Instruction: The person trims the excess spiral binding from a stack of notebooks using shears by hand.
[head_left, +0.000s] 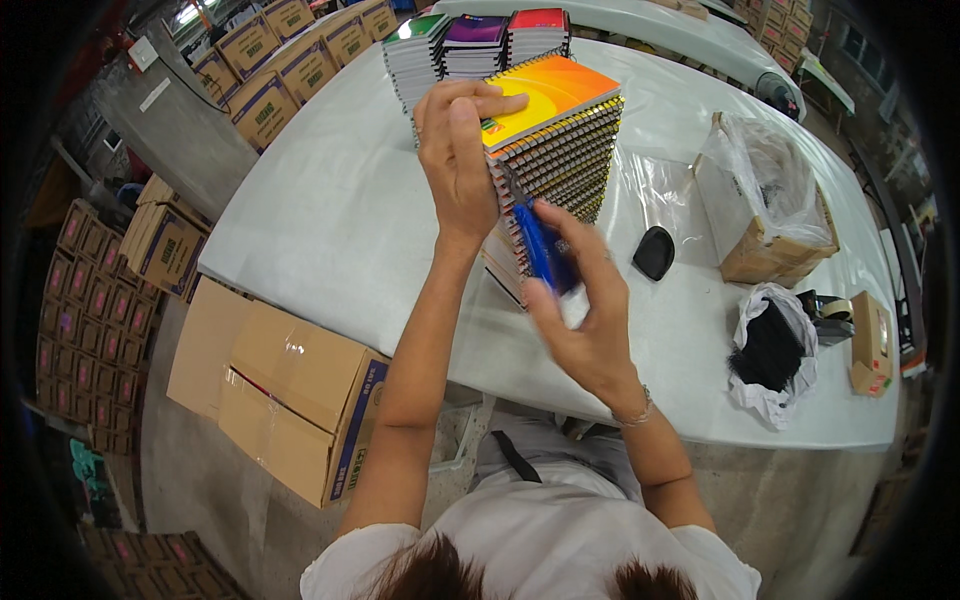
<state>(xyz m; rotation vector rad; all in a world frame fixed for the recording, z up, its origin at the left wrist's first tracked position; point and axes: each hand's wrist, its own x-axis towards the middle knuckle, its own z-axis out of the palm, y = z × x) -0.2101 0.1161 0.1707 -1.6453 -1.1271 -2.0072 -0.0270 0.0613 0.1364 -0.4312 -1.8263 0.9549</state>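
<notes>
A tall stack of spiral notebooks [568,92] stands on the table, the top cover yellow and orange, the wire coils facing me. My left hand [458,165] grips the stack's left corner, with fingers lying over the top cover. In my right hand [592,310] are blue-handled pliers [538,243], slightly blurred. Their metal jaws point up at the coil end at the left corner, just under my left hand; whether they touch the wire I cannot tell. Beyond stand more notebook stacks with green [415,30], purple [475,32] and red [538,20] covers.
On the table's right are a black oval pad [654,252], a plastic-lined carton [745,255], a white bag of black strands [770,350], a tape dispenser [832,318] and a small brown box [872,345]. A large carton [285,390] stands left of me. Stacked cartons [300,75] fill the back left.
</notes>
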